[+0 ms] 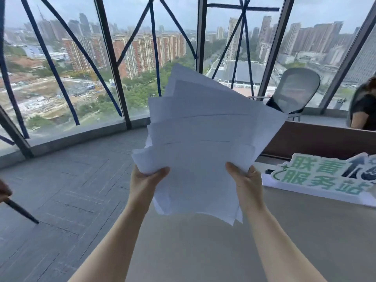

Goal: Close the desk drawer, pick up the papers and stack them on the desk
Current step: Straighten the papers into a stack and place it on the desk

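A fanned bundle of several white papers (203, 143) is held up in the air above the beige desk (213, 251). My left hand (146, 180) grips the bundle's lower left edge, thumb on the front sheet. My right hand (245, 180) grips its lower right edge the same way. The sheets are uneven and splayed, with their top corners spread apart. The desk drawer is not in view.
A white and green cut-out sign (323, 178) lies on the desk at the right. Behind it runs a brown partition (317, 139), with a mesh office chair (293, 94) and another person (364, 110) beyond. Grey carpet (61, 190) and tall windows lie to the left. Another hand with a pen (18, 208) shows at the left edge.
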A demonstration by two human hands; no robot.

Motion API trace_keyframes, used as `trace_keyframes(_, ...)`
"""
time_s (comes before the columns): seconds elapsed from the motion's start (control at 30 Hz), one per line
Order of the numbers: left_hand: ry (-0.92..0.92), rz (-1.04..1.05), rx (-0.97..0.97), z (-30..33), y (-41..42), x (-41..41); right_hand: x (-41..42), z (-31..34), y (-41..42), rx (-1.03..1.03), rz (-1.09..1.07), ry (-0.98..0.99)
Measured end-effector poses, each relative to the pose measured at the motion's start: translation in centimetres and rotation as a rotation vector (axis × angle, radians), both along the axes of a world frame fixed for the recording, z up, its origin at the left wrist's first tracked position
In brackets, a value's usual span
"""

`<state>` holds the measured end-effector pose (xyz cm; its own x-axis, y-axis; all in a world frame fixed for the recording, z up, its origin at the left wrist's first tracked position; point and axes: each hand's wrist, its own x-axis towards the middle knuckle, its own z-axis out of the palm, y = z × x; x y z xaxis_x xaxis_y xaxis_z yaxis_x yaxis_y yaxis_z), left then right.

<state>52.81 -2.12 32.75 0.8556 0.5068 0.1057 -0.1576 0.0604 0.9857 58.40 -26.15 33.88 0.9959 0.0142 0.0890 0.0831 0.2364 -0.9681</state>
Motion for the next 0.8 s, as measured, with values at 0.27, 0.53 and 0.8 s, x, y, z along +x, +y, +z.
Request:
trace_keyframes(0.27, 0.256, -0.120, 0.046, -13.3, -0.8, 3.5, 1.2, -11.5, 0.4, -0.230, 0.034, 0.227)
trace_keyframes(0.53, 0.311, -0.150, -0.012, -15.4, -1.8, 6.9, 4.3, -13.3, 0.5, -0.216, 0.048, 0.235)
trace_keyframes(0.8, 0.383, -0.221, -0.050, -17.2, -2.8, 7.8, 5.0, -16.3, 2.4, -0.282, -0.084, 0.279)
